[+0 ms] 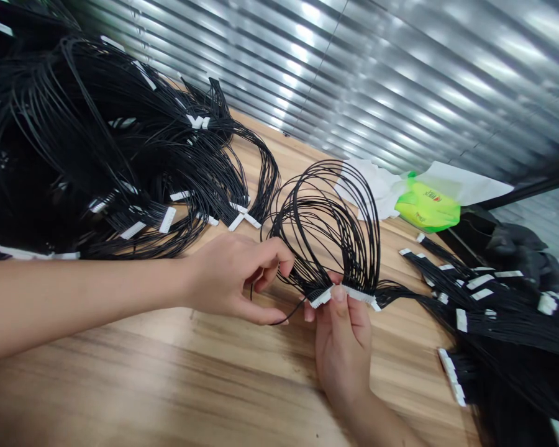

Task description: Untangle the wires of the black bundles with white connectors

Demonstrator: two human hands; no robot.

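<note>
Head view, only angle there is.

Container-wise: one green plastic packet (426,208) at the far right of the wooden table (168,385), lying on crumpled white paper (377,186). Can't tell what's inside it.

Right hand (342,354) comes up from the bottom edge. Its thumb and fingers are clamped on the white connectors (349,294) of a black wire harness (326,230). The two connector strips sit side by side at the fingertips, and the wires arc up and away in a tall loop above the table, centre frame.

Left hand (228,279) reaches in from the left, fingers curled, fingertips pinched on the harness wires just left of the connectors. One loose black wire (279,320) curves under that thumb, close to the tabletop.

Surroundings:
- Big tangled heap of harnesses (97,155) fills the left and far-left table, white connectors sticking out. Its near edge is close behind the left forearm.
- Second harness pile (494,310) on the right, just beside the held loop, and some strands seem to run up to the right-hand connector.
- Dark bundle (517,242) behind that pile, can't identify it.
- Corrugated metal wall (400,74) along the back of the table.
</note>
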